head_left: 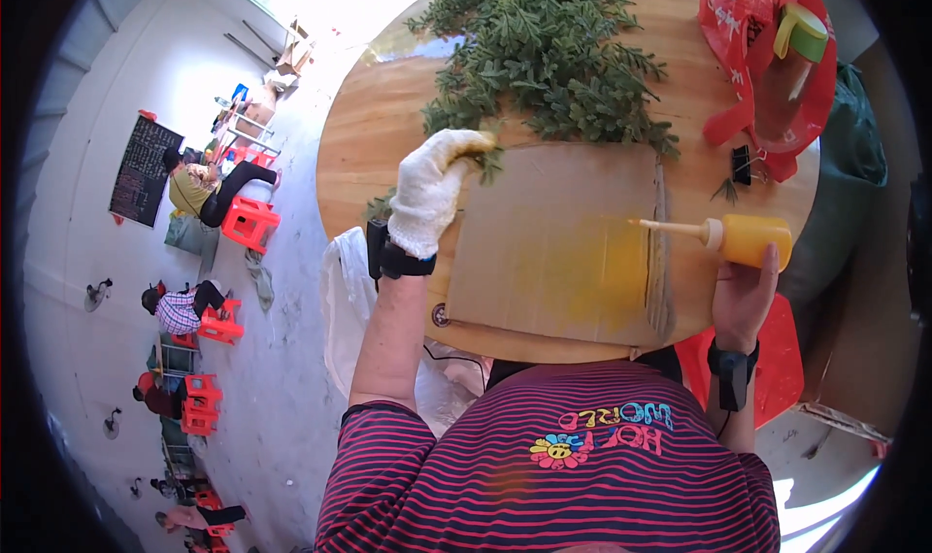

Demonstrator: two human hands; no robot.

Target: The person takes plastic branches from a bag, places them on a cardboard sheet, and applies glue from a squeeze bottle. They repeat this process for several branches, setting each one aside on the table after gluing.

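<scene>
My left hand [430, 192], in a white knit glove stained yellow at the fingertips, pinches a small green artificial sprig [489, 168] over the cardboard's far left corner. My right hand [746, 302] is bare and holds a squeeze bottle [755, 240] of yellow liquid on its side, its long nozzle pointing left. Below the nozzle tip lies a flat cardboard sheet [524, 233], smeared yellow toward its right side. Just beyond the cardboard spreads a heap of green artificial sprigs [544, 53].
The round wooden table [369, 135] also bears a red plastic bag [733, 29], a green-and-clear tape roll or cup [802, 34] and a black binder clip [742, 165]. A white plastic bag [345, 305] hangs at its left edge. Several people sit on red stools [250, 225] far left.
</scene>
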